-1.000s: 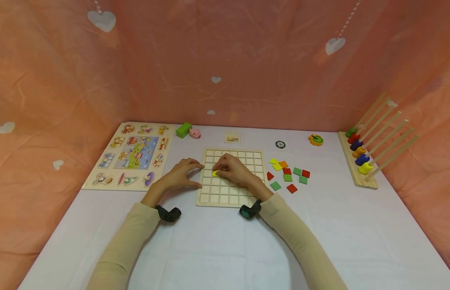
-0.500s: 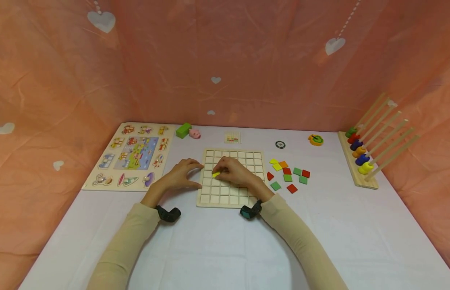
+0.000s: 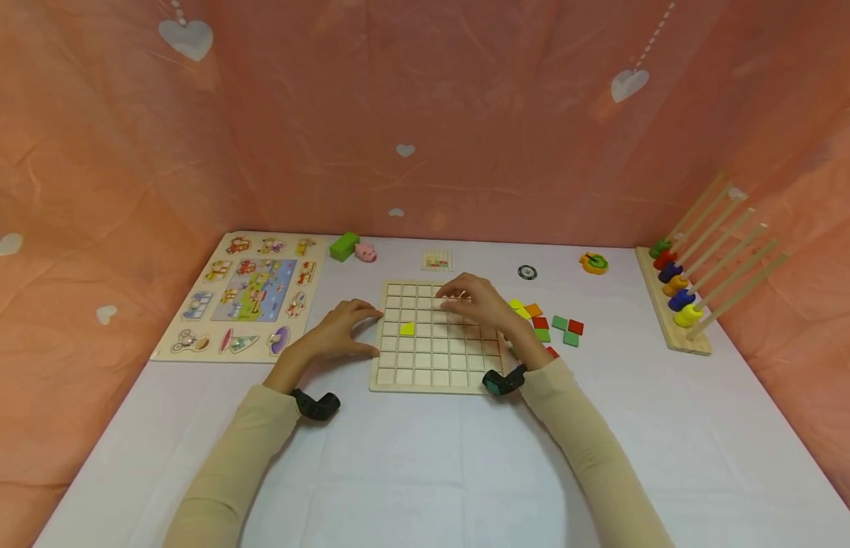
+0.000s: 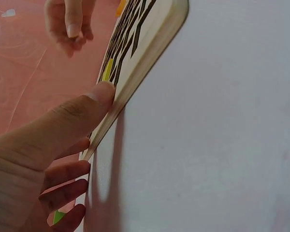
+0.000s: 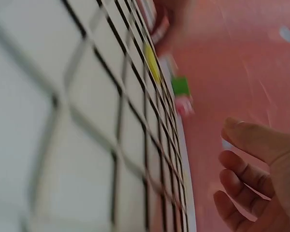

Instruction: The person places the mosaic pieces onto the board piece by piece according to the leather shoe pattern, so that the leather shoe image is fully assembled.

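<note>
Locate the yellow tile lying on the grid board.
In the head view, the yellow tile lies on the grid board, second column from the left, to the right of the left hand.

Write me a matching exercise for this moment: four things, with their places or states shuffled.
1. Left hand
2. Right hand
3. Pink pig
4. Grid board

A. Beside the green block
B. Above the grid board, holding nothing
C. Bears a yellow tile
D. Touches the grid board's left edge

Pairs: 1-D, 2-B, 3-A, 4-C
</note>
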A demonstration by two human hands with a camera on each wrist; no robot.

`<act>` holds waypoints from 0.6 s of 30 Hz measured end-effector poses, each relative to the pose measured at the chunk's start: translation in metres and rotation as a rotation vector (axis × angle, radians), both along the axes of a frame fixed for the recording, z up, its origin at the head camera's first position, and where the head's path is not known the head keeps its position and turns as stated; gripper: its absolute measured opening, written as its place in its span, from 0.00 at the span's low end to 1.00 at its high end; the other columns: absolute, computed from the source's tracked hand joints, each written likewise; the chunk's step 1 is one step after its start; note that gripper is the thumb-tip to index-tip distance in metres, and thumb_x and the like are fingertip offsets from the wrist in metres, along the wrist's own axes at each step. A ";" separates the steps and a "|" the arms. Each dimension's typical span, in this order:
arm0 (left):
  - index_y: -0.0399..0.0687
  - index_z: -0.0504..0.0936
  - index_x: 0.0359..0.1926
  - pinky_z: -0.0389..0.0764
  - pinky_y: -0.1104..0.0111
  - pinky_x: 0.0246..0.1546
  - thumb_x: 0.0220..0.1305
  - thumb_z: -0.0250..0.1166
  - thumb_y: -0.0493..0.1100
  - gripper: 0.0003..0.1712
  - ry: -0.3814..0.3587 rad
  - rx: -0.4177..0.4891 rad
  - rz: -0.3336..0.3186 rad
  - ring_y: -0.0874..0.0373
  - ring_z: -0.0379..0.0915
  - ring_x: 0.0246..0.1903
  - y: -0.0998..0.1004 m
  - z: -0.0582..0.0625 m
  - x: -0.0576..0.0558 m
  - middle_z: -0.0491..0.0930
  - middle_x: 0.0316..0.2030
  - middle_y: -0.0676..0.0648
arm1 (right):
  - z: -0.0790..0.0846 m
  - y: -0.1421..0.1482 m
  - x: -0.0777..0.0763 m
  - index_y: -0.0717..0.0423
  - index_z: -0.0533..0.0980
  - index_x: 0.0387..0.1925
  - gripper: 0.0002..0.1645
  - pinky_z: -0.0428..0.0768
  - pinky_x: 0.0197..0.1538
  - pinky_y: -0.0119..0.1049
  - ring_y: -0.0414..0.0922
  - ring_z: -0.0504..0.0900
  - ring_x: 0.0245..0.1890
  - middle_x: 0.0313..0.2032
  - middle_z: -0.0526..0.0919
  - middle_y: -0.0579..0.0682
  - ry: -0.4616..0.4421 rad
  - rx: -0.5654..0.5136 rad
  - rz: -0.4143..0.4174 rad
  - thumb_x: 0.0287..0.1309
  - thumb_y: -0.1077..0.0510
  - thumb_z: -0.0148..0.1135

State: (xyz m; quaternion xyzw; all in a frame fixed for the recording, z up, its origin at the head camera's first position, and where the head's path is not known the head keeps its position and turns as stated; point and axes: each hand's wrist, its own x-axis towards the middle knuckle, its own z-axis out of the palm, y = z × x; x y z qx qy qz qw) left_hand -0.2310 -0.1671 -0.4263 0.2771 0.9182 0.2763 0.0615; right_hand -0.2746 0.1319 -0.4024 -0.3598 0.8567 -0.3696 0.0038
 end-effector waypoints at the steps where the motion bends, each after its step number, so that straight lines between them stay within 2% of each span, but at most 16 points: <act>1: 0.41 0.71 0.60 0.57 0.47 0.61 0.48 0.73 0.50 0.39 -0.002 0.002 0.000 0.41 0.57 0.60 0.000 0.000 0.000 0.66 0.59 0.36 | 0.002 0.007 -0.001 0.62 0.79 0.46 0.15 0.77 0.45 0.43 0.49 0.75 0.40 0.41 0.78 0.57 0.004 0.006 -0.027 0.57 0.61 0.63; 9: 0.41 0.72 0.59 0.59 0.46 0.58 0.48 0.71 0.57 0.40 0.054 0.062 -0.040 0.40 0.59 0.57 -0.003 -0.001 0.002 0.67 0.56 0.36 | 0.007 0.059 -0.008 0.63 0.79 0.45 0.15 0.75 0.45 0.46 0.51 0.74 0.41 0.42 0.79 0.58 0.014 0.046 -0.205 0.57 0.60 0.63; 14: 0.40 0.71 0.60 0.58 0.46 0.60 0.48 0.73 0.51 0.39 0.006 0.016 -0.008 0.40 0.58 0.60 -0.001 0.001 0.001 0.66 0.58 0.36 | 0.001 0.080 -0.010 0.62 0.80 0.43 0.13 0.76 0.46 0.47 0.52 0.75 0.41 0.41 0.79 0.58 -0.011 0.072 -0.309 0.56 0.60 0.64; 18: 0.41 0.71 0.60 0.58 0.46 0.60 0.48 0.73 0.50 0.39 0.002 0.009 -0.008 0.41 0.58 0.60 0.000 0.001 0.001 0.66 0.59 0.36 | -0.004 0.089 -0.009 0.63 0.79 0.43 0.15 0.76 0.45 0.45 0.53 0.75 0.40 0.39 0.79 0.58 -0.080 0.100 -0.399 0.55 0.59 0.65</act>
